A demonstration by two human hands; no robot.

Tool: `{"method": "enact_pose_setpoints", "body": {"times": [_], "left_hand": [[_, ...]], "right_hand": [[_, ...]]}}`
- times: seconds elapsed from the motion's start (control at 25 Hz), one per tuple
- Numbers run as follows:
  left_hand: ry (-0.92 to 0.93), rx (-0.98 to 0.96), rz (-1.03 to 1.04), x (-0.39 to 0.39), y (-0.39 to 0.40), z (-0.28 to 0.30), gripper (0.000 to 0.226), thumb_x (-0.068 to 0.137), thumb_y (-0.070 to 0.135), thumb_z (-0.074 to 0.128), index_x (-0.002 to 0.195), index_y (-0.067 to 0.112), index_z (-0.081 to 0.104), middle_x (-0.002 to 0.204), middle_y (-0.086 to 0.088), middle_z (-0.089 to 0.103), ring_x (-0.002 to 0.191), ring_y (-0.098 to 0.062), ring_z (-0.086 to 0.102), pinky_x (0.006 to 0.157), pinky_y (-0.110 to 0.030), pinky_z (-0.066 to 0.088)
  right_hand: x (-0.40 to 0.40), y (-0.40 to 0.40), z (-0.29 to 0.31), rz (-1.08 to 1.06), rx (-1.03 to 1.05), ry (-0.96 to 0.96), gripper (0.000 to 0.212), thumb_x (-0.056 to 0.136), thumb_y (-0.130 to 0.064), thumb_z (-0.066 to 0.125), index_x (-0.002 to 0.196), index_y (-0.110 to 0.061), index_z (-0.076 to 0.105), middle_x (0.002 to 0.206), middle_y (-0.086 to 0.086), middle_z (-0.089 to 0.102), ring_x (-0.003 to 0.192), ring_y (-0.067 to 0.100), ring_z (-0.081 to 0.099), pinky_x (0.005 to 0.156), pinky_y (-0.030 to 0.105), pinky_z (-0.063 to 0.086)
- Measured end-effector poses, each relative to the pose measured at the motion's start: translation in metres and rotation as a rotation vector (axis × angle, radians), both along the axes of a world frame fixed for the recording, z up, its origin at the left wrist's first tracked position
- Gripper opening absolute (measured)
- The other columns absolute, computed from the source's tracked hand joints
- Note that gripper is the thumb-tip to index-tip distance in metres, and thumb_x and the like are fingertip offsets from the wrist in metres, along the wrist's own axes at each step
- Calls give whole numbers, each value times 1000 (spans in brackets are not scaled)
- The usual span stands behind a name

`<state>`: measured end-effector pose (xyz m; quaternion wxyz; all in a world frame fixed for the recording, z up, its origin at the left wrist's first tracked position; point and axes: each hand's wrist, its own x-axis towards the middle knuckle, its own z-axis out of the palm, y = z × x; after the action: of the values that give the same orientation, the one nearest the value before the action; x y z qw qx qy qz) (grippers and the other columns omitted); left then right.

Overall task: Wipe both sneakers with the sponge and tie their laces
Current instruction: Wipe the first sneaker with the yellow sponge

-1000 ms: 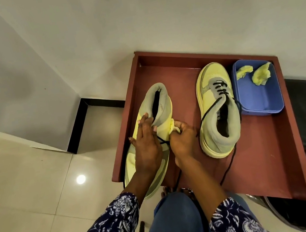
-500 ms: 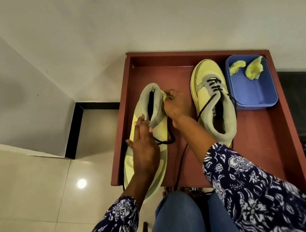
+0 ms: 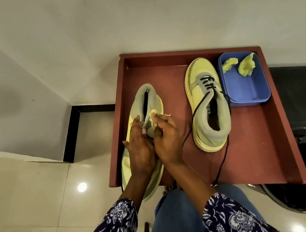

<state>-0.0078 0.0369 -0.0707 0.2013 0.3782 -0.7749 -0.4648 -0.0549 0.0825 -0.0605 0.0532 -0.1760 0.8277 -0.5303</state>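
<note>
Blue tub holds two yellow sponge pieces.

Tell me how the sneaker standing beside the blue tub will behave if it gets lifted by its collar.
The right sneaker looks light for its bulk, given the thick foam-like sole. Its padded grey collar would probably squash under the fingers rather than stay stiff. Its untied black lace trails loose across the red tray, so it would likely dangle and drag.

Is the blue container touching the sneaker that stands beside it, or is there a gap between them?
Cannot tell. In the head view the blue container sits close beside the right sneaker, but the sneaker's collar and lace cover the place between them.
</note>
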Motion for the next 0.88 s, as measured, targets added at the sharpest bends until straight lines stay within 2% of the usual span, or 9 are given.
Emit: {"method": "enact_pose_setpoints", "body": {"times": [0.08, 0.16, 0.24, 0.32, 0.4, 0.48, 0.68, 0.8, 0.88], "left_hand": [[-9, -13, 5, 0, 0, -1, 42, 95, 32, 24, 122, 10, 47, 143, -2, 41, 131, -22, 42, 101, -66, 31], [-20, -22, 3, 0, 0, 0, 41, 96, 31, 24, 122, 9, 47, 143, -2, 42, 130, -22, 42, 100, -66, 31], [-16, -32, 0, -1, 0, -1, 38, 97, 28, 24, 121, 10, 47, 143, -1, 42, 130, -22, 42, 99, -66, 33], [-13, -50, -1, 0, 1, -1, 36, 98, 24, 25, 121, 9, 47, 143, -2, 42, 130, -22, 42, 99, -67, 33], [-15, -45, 0, 0, 0, 0, 35, 98, 22, 26, 122, 8, 47, 143, -2, 41, 129, -16, 40, 99, -67, 32], [-20, -34, -5, 0, 1, 0, 32, 100, 20, 27, 122, 9, 47, 143, 0, 40, 125, -7, 35, 101, -66, 30], [-27, -14, -6, 1, 1, 2, 28, 101, 16, 28, 120, 13, 48, 142, 5, 40, 126, -4, 33, 105, -64, 27], [-17, -17, -15, 1, 1, 3, 27, 101, 15, 28, 120, 13, 47, 138, 11, 39, 124, -4, 35, 103, -65, 28], [-26, -25, -16, 0, 0, 3, 26, 101, 12, 29, 120, 10, 46, 141, 3, 41, 123, -8, 39, 102, -66, 29]], "right_hand": [[0, 4, -9, 24, -49, 50, 39, 87, -22, 42, 111, -3, 66, 110, 11, 66, 106, 6, 55, 96, 2, 36], [-6, 6, -13, 28, -62, 68, 32, 86, -10, 47, 110, -2, 66, 108, 13, 67, 105, 7, 56, 96, 0, 34], [-14, 4, -13, -21, -52, 40, 31, 82, 4, 51, 109, -1, 67, 106, 14, 67, 102, 8, 57, 91, -5, 31], [-27, 0, -10, -67, -4, -41, 32, 83, 7, 52, 109, -3, 67, 107, 15, 67, 100, 13, 58, 83, -9, 29], [-43, -5, -7, -52, 74, -133, 31, 86, 3, 51, 111, -7, 66, 112, 12, 66, 105, 21, 61, 80, -2, 31], [-58, -9, -2, -24, 137, -187, 31, 89, -1, 50, 115, -9, 65, 116, 11, 66, 107, 26, 60, 82, 13, 37], [-87, -27, 3, 40, 174, -326, 31, 89, -6, 50, 116, -13, 65, 118, 9, 66, 107, 26, 61, 93, 34, 49], [-89, -29, 2, 25, 156, -422, 34, 89, -6, 50, 118, -15, 64, 119, 2, 65, 106, 21, 61, 93, 33, 50], [-80, -20, 3, 1, 150, -425, 30, 90, -5, 49, 113, -12, 67, 104, -4, 67, 91, 17, 61, 77, 27, 47]]}}
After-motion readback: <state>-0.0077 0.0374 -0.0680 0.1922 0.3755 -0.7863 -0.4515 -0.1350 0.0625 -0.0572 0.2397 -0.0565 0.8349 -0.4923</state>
